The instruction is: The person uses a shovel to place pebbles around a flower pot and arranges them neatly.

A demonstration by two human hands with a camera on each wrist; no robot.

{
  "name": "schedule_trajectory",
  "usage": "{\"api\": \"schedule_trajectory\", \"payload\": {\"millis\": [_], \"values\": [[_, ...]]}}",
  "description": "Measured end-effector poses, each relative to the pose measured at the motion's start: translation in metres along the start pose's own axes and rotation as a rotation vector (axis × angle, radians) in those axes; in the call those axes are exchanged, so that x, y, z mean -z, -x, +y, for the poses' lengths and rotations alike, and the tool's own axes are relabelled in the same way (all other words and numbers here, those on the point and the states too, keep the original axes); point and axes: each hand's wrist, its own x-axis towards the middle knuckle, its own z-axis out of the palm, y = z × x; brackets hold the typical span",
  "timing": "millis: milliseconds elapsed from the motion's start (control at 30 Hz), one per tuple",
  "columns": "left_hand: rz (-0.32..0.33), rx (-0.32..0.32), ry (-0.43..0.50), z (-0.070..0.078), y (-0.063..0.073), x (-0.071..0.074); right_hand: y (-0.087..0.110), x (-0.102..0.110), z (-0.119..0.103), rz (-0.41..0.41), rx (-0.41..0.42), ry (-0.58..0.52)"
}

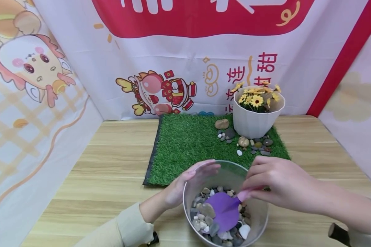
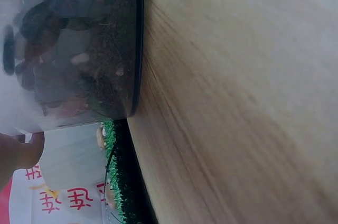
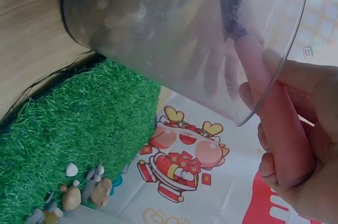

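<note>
A clear round bucket (image 1: 259, 226) stands at the table's front, with pebbles (image 1: 204, 223) inside; in the left wrist view dark, soil-like matter (image 2: 113, 71) shows low through its wall. My left hand (image 1: 176, 188) rests against the bucket's outer left side, its fingers extended along the wall and seen through it. With my right hand (image 1: 278, 181) I grip the pink handle (image 3: 277, 129) of a small trowel (image 1: 224, 211) at the bucket's right rim. Its purple blade lies over the pebbles inside. Several pebbles sit at the blade's left edge; whether it carries them I cannot tell.
Behind the bucket lies a green artificial turf mat (image 1: 188, 144). On it stands a white pot (image 1: 255, 121) with yellow flowers (image 1: 256, 100), and loose stones (image 1: 243, 141) lie around its base. A printed cloth (image 1: 173, 51) hangs behind the wooden table (image 1: 89, 192).
</note>
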Motion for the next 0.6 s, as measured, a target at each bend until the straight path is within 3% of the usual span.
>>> {"api": "schedule_trajectory", "payload": {"millis": [267, 600], "values": [[0.001, 0.001, 0.001, 0.0004, -0.0010, 0.0008, 0.0052, 0.0038, 0.0018, -0.020, -0.070, -0.015], [0.000, 0.029, 0.031, -0.0015, 0.0003, 0.0006, 0.0093, 0.0036, 0.0006, 0.033, -0.157, -0.018]]}}
